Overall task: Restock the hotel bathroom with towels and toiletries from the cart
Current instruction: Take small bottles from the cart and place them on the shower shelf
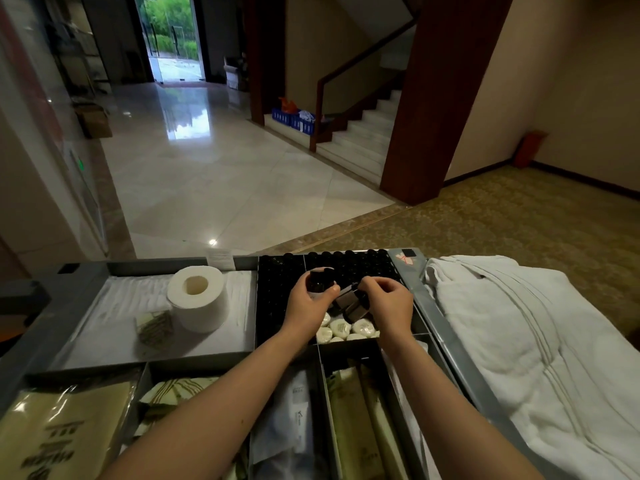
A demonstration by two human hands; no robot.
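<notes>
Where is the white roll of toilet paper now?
In the head view, the white roll of toilet paper stands upright in the cart's upper-left compartment, beside a small striped packet, left of the black bottles.

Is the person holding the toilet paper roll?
No, the toilet paper roll stands alone in the left tray, while the left hand and the right hand both grip small dark bottles.

The cart top (446,341) is grey and divided into compartments. Rear left: upright toilet roll (197,299) and small packets (154,327) on white cloth; rear centre: black bottles (277,292), round white soaps (341,329) just in front; front row: wrapped sachets (360,427). White towels (519,341) lie beside the right rim.
</notes>
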